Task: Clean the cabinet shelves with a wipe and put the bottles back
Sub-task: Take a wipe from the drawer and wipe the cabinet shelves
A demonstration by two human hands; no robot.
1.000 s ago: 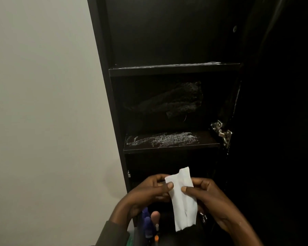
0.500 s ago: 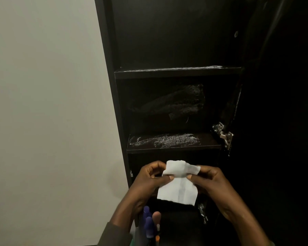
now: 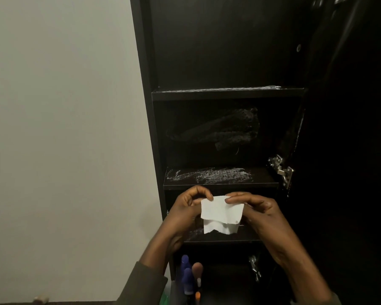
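Tall dark cabinet (image 3: 145,106) open beside pale wall (image 3: 59,128). Shelves (image 3: 220,184) streaked with white smears. Left hand (image 3: 185,208) and right hand (image 3: 257,208) in front of lower shelf, fingers pinching folded white wipe (image 3: 221,213) at top corners. Bottles (image 3: 188,276) low, below hands, blue and pinkish caps.

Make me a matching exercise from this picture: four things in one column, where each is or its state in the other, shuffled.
Things:
1. wipe
2. hinge
3. bottles
4. middle shelf

Places or states:
A. streaked with white marks
B. pinched by both hands
C. bottom of view, below the hands
D. cabinet's right side

Pairs: 1-B, 2-D, 3-C, 4-A
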